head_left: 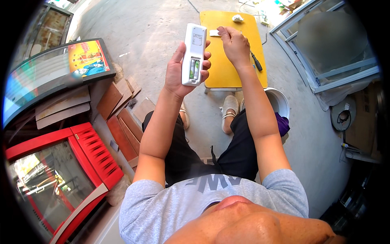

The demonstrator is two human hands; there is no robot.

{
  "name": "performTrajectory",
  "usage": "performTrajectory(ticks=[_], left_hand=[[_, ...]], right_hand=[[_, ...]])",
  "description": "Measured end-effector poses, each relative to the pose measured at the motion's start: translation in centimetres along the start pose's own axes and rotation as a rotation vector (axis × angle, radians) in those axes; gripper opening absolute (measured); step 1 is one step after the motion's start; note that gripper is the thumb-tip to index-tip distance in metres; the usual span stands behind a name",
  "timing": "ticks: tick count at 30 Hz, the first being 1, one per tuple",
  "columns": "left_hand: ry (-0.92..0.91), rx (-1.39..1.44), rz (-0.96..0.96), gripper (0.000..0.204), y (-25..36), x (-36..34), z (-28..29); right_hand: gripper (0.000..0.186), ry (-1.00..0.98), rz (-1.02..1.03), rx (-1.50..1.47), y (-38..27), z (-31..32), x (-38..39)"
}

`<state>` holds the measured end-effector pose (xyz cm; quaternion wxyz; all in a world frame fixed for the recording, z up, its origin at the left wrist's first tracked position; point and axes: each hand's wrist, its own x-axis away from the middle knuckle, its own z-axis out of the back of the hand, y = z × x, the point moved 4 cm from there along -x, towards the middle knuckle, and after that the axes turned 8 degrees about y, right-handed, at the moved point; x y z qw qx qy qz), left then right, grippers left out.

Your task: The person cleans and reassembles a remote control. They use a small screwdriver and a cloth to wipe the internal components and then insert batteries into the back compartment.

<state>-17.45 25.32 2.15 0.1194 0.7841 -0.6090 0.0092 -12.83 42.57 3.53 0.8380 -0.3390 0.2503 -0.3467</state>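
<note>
My left hand [178, 71] is wrapped round a white remote control [197, 51], held upright with its back facing me. Its battery compartment is uncovered, and two batteries [194, 69] with green on them lie side by side inside. To the right, above the yellow stool [227, 77], my right hand [235, 44] is closed in a pinch. A small white battery cover [215, 33] shows at its thumb and fingertips. A screwdriver with a dark handle [256, 63] lies on the stool by my right wrist, partly hidden by it.
Crumpled white tissue [237, 18] sits at the stool's far end. A white bucket [280, 99] with purple cloth [283, 124] stands by my right knee. Wooden boards [122, 138] and a red-framed cabinet [93, 154] are on the left; a metal-framed glass panel [325, 77] is at right.
</note>
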Motion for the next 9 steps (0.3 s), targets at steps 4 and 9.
performTrajectory(ticks=[4, 9], left_hand=[[-0.03, -0.059, -0.029, 0.067, 0.7, -0.2, -0.3], [-0.047, -0.092, -0.032, 0.066, 1.4, 0.2, -0.8]], right_hand=[[0.023, 0.064, -0.068, -0.334, -1.4, 0.4, 0.1], [0.037, -0.018, 0.014, -0.872, -2.4, -1.6, 1.0]])
